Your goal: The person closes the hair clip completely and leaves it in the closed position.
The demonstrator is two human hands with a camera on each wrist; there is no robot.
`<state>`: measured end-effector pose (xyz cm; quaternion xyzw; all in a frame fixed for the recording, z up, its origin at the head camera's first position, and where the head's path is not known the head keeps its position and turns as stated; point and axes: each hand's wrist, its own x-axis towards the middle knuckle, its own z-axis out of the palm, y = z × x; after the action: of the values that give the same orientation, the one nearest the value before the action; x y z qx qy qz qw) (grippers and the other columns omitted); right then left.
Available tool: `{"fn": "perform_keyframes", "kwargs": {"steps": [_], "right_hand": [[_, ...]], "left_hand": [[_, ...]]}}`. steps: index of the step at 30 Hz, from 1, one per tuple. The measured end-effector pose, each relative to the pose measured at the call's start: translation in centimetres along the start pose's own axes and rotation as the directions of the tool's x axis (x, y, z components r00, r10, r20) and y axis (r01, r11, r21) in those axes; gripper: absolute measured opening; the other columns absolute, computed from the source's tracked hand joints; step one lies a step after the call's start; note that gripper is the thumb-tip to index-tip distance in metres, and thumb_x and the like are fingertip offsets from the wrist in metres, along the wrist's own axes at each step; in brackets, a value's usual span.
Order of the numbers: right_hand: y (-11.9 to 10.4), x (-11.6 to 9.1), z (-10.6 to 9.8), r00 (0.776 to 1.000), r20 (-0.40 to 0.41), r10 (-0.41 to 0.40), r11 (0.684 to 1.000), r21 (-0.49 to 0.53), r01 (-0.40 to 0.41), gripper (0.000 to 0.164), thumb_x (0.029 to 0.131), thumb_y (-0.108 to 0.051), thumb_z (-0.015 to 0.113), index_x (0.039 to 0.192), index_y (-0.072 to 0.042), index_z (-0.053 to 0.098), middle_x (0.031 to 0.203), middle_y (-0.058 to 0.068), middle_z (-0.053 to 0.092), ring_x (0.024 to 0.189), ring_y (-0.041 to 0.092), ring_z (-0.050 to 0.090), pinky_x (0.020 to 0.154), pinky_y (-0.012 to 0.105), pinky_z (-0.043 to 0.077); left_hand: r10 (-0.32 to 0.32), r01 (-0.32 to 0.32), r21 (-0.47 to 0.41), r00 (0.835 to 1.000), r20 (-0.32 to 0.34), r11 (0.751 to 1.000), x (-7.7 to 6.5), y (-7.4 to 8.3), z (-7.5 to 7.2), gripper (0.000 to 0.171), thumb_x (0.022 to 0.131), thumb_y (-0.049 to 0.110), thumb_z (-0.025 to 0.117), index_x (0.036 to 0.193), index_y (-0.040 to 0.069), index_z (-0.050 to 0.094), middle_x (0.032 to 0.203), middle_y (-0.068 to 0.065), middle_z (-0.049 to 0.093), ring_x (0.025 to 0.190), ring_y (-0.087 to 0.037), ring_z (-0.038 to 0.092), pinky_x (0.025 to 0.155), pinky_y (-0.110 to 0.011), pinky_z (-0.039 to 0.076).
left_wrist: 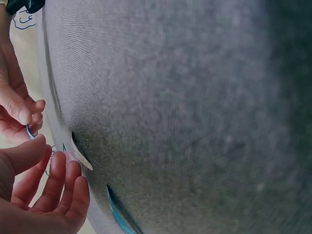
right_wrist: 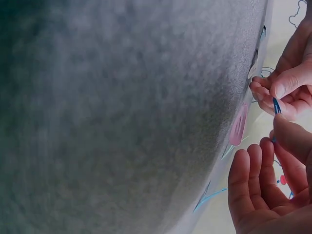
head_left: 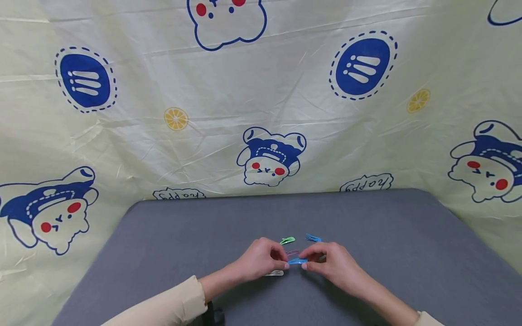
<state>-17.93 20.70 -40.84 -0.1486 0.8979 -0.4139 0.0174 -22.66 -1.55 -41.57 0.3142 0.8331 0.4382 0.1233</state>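
A slim blue snap hair clip [head_left: 297,261] is held between my two hands, close over the grey table. My left hand [head_left: 261,260] pinches one end of it between thumb and fingertips. The other end is pinched by my right hand [head_left: 336,267]. In the right wrist view the blue clip [right_wrist: 277,106] spans the gap between both thumbs. A purple-pink hair clip [head_left: 292,252] lies just behind it, seen also as a pink clip [right_wrist: 239,126] from the right wrist. Beside my left hand lies a white clip [head_left: 275,273], partly hidden by that hand.
Farther back on the grey table [head_left: 183,235] lie a green hair clip [head_left: 287,240] and another blue clip [head_left: 313,237], its prongs spread. A teal clip [left_wrist: 118,212] shows low in the left wrist view. Behind the table hangs a printed curtain [head_left: 285,90].
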Motion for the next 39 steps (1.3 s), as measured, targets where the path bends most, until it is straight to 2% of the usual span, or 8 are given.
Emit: {"fn": "perform_keyframes", "kwargs": {"steps": [11, 21, 30, 39], "right_hand": [[1.2, 0.7, -0.3, 0.994, 0.094, -0.048, 0.998, 0.049, 0.044, 0.012, 0.084, -0.018, 0.079, 0.094, -0.013, 0.074, 0.080, -0.007, 0.066, 0.074, 0.008, 0.060, 0.066, 0.025, 0.048], [2.1, 1.1, -0.3, 0.984, 0.166, -0.061, 0.995, 0.085, 0.048, 0.013, 0.083, -0.013, 0.078, 0.094, -0.009, 0.074, 0.076, -0.004, 0.067, 0.069, 0.008, 0.060, 0.062, 0.023, 0.048], [2.1, 1.2, -0.3, 0.981, 0.191, -0.020, 0.995, 0.095, 0.002, 0.013, 0.082, -0.012, 0.079, 0.093, -0.008, 0.074, 0.074, -0.002, 0.065, 0.066, 0.009, 0.057, 0.059, 0.023, 0.046], [2.1, 1.1, -0.2, 0.980, 0.193, -0.039, 0.999, 0.036, 0.033, 0.013, 0.080, -0.014, 0.081, 0.091, -0.012, 0.074, 0.074, -0.006, 0.064, 0.066, 0.007, 0.057, 0.058, 0.023, 0.045]], "left_hand": [[-0.012, 0.010, 0.073, 1.000, 0.023, 0.997, 0.6, -0.2, 0.5, 0.012, 0.081, 0.009, 0.080, 0.073, 0.013, 0.072, 0.063, 0.012, 0.060, 0.059, -0.002, 0.050, 0.056, -0.020, 0.040], [-0.016, 0.018, 0.122, 1.000, -0.014, 0.992, 0.4, -0.2, 1.4, 0.014, 0.077, 0.008, 0.083, 0.069, 0.013, 0.072, 0.060, 0.014, 0.058, 0.060, -0.001, 0.048, 0.054, -0.020, 0.038], [-0.021, 0.029, 0.145, 0.998, -0.053, 0.989, 0.1, 0.3, 1.8, 0.016, 0.074, 0.008, 0.085, 0.067, 0.012, 0.071, 0.061, 0.013, 0.056, 0.066, 0.000, 0.048, 0.059, -0.020, 0.040], [-0.008, 0.018, 0.195, 0.999, -0.049, 0.981, 0.0, 0.5, 1.8, 0.018, 0.075, 0.009, 0.084, 0.067, 0.014, 0.070, 0.067, 0.013, 0.053, 0.066, 0.000, 0.046, 0.060, -0.020, 0.039]]}}
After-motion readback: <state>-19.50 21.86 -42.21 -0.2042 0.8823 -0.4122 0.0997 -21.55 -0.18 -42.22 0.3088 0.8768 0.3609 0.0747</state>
